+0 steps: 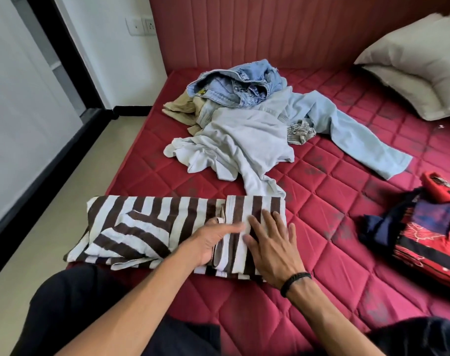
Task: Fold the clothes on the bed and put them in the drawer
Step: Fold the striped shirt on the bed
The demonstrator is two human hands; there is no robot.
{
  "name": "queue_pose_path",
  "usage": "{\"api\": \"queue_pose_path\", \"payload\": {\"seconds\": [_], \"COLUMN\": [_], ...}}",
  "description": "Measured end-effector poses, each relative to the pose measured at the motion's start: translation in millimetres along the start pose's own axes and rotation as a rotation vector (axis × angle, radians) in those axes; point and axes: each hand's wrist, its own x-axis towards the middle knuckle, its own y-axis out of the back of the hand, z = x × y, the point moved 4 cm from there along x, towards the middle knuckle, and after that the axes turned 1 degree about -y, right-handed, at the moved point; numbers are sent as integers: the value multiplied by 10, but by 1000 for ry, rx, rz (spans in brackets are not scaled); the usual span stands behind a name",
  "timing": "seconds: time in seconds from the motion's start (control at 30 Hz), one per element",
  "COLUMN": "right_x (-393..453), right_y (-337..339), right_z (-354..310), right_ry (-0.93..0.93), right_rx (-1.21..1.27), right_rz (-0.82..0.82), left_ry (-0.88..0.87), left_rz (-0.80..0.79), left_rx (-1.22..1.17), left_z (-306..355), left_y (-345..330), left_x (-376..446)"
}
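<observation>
Here, the only thing bearing clothes is the red quilted mattress (308, 201); no drawer shows. At its near edge lies a brown-and-white striped garment (154, 227), folded into a long band. The person's left hand (213, 242) rests on the band's middle with its thumb tucked under a fold edge and its fingers lying straight over the cloth. The right hand (272, 242) presses flat on the band's right end, fingers spread and straight; a black braided wristband (294, 278) circles that wrist. Farther back sits an unfolded heap: a pale blue long-sleeved shirt (244, 142), blue denim jeans (239, 83) on top, and a tan garment (180, 109) at the left. A folded red-and-navy patterned shirt (429, 227) lies at the right edge, well apart from the striped one. A white pillow (419, 65) leans by the red padded headboard (270, 29).
</observation>
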Motion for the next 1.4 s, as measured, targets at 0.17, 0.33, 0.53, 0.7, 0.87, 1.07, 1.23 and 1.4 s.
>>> {"api": "queue_pose_path", "payload": {"seconds": [0.17,0.33,0.53,0.7,0.87,1.07,1.23,1.4], "right_x": [47,14,-104,-152,-62,-255,-630,-582], "right_y": [-159,-411,-323,-215,-56,181,966,1461], "right_z": [-79,-75,0,154,317,525,1181,601], "right_ry": [26,129,347,82,-567,-706,-723,-447], "right_rx": [13,-164,-183,121,656,1159,845,779], "right_rz": [61,15,-31,112,48,-12,231,329], "left_ry": [-56,-114,-163,-213,-378,-406,-722,-596], "left_rz": [25,101,258,302,452,285,168,-106], "left_rx": [47,138,904,1005,978,887,983,524], "left_z": [106,120,86,101,19,-94,-115,219], "left_y": [384,730,704,629,606,423,-379,-770], "left_x": [95,201,83,14,-98,-193,-250,-531]}}
